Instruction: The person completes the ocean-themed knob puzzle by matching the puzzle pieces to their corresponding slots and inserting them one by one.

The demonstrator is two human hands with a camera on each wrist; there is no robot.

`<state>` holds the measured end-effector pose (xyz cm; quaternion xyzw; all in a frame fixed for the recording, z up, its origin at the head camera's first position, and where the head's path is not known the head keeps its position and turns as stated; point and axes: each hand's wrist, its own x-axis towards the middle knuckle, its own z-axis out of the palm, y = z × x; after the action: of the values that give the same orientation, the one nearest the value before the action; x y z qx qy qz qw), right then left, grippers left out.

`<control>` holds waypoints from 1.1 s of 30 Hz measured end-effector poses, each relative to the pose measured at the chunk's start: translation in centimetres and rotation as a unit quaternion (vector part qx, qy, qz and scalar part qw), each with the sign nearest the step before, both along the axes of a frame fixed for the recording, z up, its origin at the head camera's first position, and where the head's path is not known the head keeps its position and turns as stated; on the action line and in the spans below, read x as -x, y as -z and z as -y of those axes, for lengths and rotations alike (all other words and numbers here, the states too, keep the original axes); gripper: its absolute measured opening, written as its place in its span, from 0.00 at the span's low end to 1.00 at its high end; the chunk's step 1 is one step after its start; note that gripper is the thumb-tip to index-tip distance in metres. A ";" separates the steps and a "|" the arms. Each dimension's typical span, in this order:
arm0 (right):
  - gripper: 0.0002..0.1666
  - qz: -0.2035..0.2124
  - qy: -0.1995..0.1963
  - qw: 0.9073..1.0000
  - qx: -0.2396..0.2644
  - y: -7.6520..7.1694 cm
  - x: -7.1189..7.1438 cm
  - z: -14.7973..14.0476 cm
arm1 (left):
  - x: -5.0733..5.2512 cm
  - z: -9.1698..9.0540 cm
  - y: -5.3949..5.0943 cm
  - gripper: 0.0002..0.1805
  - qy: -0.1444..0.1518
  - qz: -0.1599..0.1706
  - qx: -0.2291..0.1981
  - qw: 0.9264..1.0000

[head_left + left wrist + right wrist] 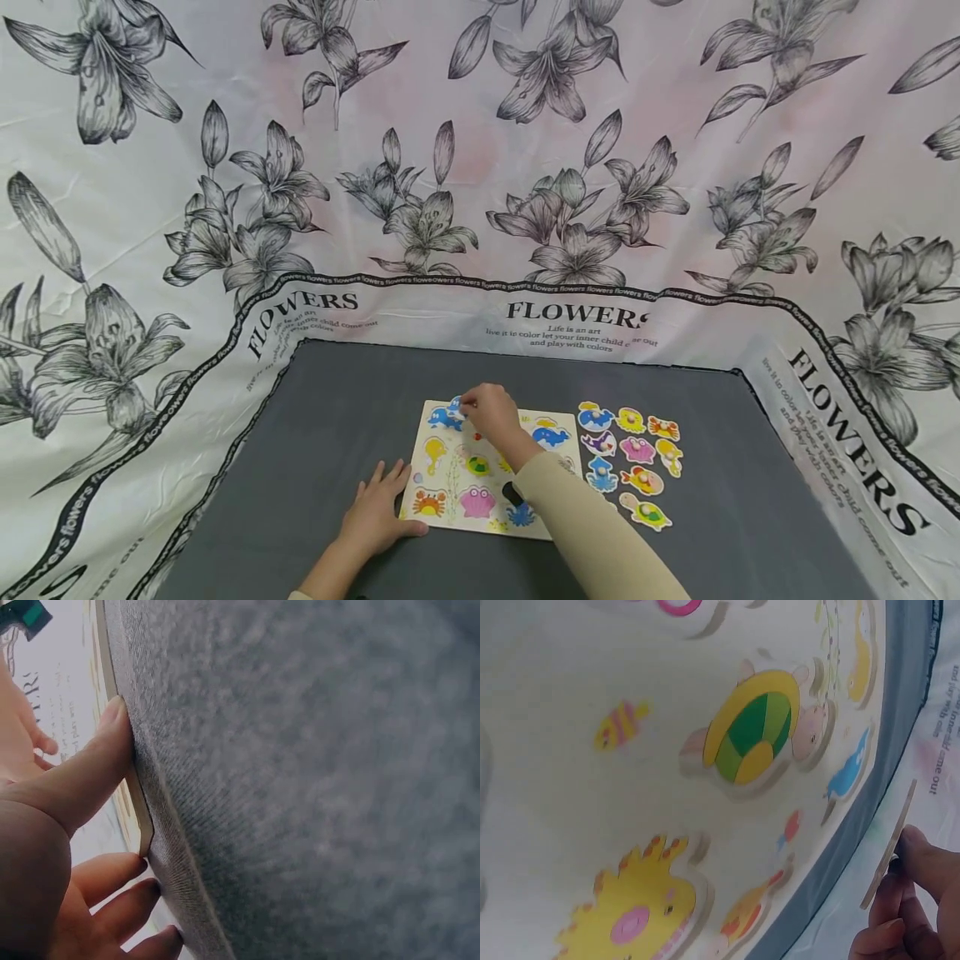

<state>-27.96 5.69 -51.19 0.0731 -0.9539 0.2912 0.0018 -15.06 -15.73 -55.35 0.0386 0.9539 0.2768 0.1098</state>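
Note:
A puzzle board (459, 525) with printed sea animals lies on the dark cloth. My right hand (491, 417) is over its top left part and pinches a thin blue piece (454, 408) beside the blue dolphin picture (442, 418). In the right wrist view the thin piece (889, 844) is seen edge-on, held by its back between thumb and fingers of the right hand (907, 900). My left hand (372, 514) rests at the board's lower left corner, fingers spread. The left wrist view shows the thumb of the left hand (75, 817) against the board's edge (133, 817).
Several loose animal pieces lie right of the board, among them a whale (596, 417), a pink shell (637, 451), a blue octopus (602, 475) and a turtle (647, 513). A flower-printed curtain (420, 317) stands behind and beside the dark surface (337, 400).

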 end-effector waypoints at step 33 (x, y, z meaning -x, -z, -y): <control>0.07 0.034 -0.037 0.998 0.023 3.0 1.5 3.5 | 0.0 0.2 -0.2 0.58 0.009 -0.009 0.001 1.000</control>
<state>-29.42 2.22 -54.21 0.0984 -0.9432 0.3149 -0.0396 -15.07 -15.90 -55.14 0.0494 0.9549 0.2740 0.1032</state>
